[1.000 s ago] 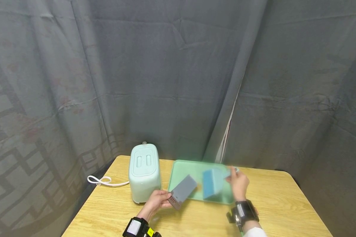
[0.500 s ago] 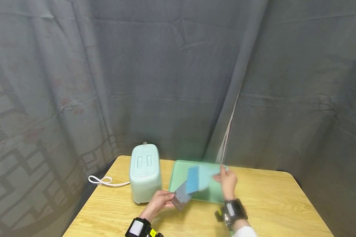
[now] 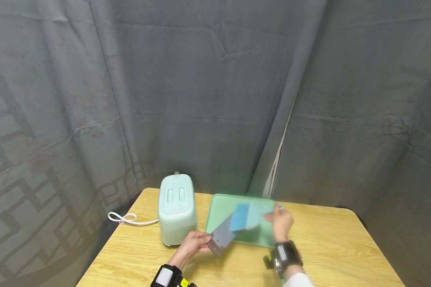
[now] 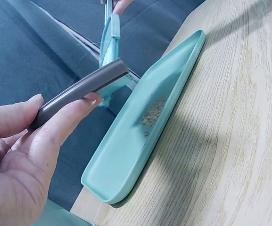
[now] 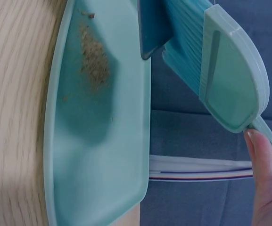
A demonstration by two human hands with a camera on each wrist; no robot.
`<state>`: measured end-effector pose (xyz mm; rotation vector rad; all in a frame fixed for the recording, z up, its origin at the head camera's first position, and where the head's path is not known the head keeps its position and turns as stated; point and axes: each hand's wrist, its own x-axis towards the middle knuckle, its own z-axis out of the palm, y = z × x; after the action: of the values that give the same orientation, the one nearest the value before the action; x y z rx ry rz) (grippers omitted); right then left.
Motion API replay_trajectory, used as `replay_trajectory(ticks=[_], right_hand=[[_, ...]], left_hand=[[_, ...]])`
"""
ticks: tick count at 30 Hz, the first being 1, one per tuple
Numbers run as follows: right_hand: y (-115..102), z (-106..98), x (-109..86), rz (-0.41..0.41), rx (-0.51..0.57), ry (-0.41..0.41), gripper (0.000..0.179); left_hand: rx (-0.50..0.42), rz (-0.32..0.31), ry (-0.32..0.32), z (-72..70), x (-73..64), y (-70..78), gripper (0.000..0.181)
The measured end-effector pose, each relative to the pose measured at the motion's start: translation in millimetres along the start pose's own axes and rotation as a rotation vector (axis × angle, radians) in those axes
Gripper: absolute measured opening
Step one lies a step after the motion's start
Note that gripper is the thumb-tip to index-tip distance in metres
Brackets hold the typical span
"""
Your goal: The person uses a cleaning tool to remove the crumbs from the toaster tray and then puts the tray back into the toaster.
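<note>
My left hand (image 3: 192,245) pinches one end of a flat grey crumb tray (image 4: 81,89), thumb on top and fingers beneath. It hangs tilted over the near left part of a mint-green serving tray (image 3: 215,211). In my right hand (image 3: 281,223) is the handle of a light-blue brush (image 5: 234,80) with blue bristles. The bristles overlap the far end of the crumb tray in the head view, and the brush looks blurred there. A small heap of brown crumbs (image 5: 94,61) lies in the green tray below.
A mint-green toaster (image 3: 176,207) with its lid on stands left of the tray, close to my left hand. Its white cord (image 3: 129,219) lies looped at the table's left edge. Grey curtains (image 3: 201,99) hang behind the wooden table (image 3: 337,247).
My right hand has swept the brush left from over the green tray onto the crumb tray, then slightly back right. The left hand and crumb tray have barely moved.
</note>
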<state>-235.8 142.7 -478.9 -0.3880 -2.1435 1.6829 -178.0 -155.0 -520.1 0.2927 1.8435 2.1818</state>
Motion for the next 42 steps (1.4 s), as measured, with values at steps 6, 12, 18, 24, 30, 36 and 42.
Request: replay_trajectory(ticks=[6,12,18,24,30,36,42], right_hand=[[5,-3,2.4,0.004,-0.019,0.026,0.039],[8,-5,3.5,0.004,-0.040,0.036,0.039],[7,-7,2.5,-0.014,-0.077,0.054,0.038],[4,-10,1.1,-0.043,-0.102,0.058,0.039],[-1,-17,-0.6,-0.055,-0.091,0.053,0.037],[-1,-22,-0.3,-0.063,-0.129,0.083,0.039],[-4,-17,2.3,-0.065,-0.049,0.083,0.038]], left_hand=[[-0.008,-0.002,0.015,0.2,0.9,-0.3,0.031],[0.015,-0.015,0.032,0.6,0.5,1.6,0.031],[0.053,-0.023,0.049,1.7,1.4,1.8,0.030],[0.092,-0.014,0.056,3.9,2.5,1.8,0.030],[0.104,-0.012,0.061,4.5,3.5,2.3,0.029],[0.114,-0.010,0.071,4.3,3.7,3.6,0.028],[0.113,-0.015,0.075,4.3,4.3,3.3,0.028]])
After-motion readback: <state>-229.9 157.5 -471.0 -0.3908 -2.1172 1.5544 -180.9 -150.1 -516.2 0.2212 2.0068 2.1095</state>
